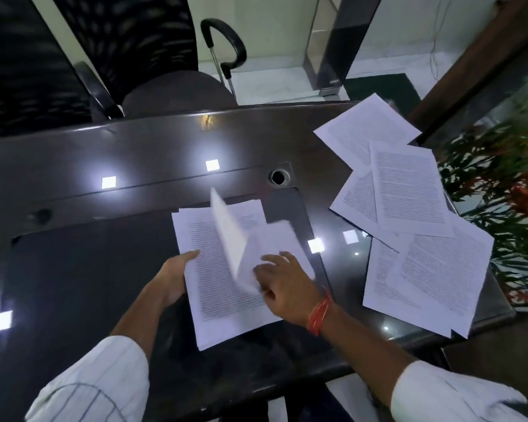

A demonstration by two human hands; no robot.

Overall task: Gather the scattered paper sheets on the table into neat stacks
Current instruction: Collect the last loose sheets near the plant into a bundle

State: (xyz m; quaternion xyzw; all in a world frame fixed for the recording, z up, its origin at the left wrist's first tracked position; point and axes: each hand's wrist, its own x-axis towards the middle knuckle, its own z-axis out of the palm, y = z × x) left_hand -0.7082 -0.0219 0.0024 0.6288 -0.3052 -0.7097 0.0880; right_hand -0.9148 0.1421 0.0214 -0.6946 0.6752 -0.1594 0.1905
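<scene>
A small stack of printed paper sheets (214, 269) lies in the middle of the dark glossy table (104, 254). My left hand (174, 277) rests against the stack's left edge with straight fingers. My right hand (282, 283) pinches a single sheet (241, 245) that is bent upward and blurred above the stack. Several more printed sheets (409, 208) lie scattered and overlapping at the table's right end, some hanging over the edge.
A round cable hole (278, 177) sits in the table behind the stack. Two black mesh office chairs (141, 56) stand beyond the far edge. A plant with orange flowers (512, 184) is right of the table.
</scene>
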